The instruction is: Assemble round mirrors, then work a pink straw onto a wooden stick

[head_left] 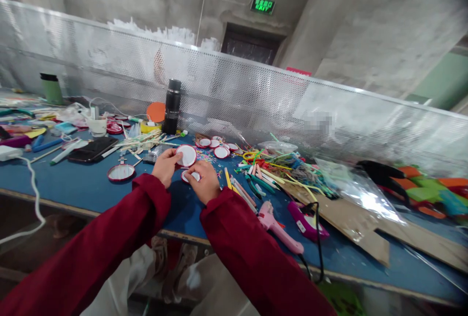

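Observation:
My left hand (166,166) is closed on a large round disc (186,155), white with a red rim, held tilted just above the blue table (87,187). My right hand (204,182) pinches a smaller red-rimmed white disc (191,176) right below the large one. Both arms wear dark red sleeves. More small red-rimmed discs (215,148) lie just beyond my hands, and one larger disc (121,172) lies flat to the left.
A pink glue gun (278,230) with a black cord lies right of my hands, beside coloured sticks and straws (263,172). Cardboard strips (351,228) and plastic bags sit further right. A black bottle (171,106), a phone (91,150) and a green cup (51,88) stand left. A perforated metal screen backs the table.

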`<state>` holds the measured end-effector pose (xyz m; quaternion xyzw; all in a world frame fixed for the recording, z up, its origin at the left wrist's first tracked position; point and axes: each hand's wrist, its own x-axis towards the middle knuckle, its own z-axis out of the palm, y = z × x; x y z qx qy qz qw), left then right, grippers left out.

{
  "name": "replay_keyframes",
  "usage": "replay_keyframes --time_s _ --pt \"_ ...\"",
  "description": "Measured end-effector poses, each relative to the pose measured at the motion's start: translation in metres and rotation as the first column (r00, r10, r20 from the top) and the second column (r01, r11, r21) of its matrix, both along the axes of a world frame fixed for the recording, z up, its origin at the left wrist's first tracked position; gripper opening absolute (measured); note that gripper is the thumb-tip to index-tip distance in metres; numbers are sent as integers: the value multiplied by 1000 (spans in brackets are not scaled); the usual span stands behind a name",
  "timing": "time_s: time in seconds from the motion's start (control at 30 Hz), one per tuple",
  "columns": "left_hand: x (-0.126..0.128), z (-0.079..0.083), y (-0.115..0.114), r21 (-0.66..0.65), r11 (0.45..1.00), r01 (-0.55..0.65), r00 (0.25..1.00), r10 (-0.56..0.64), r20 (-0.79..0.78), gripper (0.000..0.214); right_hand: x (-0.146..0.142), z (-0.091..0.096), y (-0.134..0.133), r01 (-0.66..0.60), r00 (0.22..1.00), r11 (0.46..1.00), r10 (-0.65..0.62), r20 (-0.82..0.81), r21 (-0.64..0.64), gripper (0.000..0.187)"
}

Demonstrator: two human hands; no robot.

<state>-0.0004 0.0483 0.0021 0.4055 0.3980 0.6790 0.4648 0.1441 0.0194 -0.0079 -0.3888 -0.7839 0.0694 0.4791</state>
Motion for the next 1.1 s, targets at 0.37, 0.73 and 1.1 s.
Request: replay_keyframes --time_s 0.37,0.73,1.1 --pt "-2 7 0 -80 987 -138 989 142 49 41 -4 6 -9 2 970 982 -48 -238 -188 14" --pt "-1 11 -6 81 989 -123 991 126 -35 35 -1 2 5 -283 697 845 -144 -702 -454 37" --pt "5 11 -18 6 916 400 916 -400 -14 40 13 5 10 54 898 950 -181 -401 -308 22"
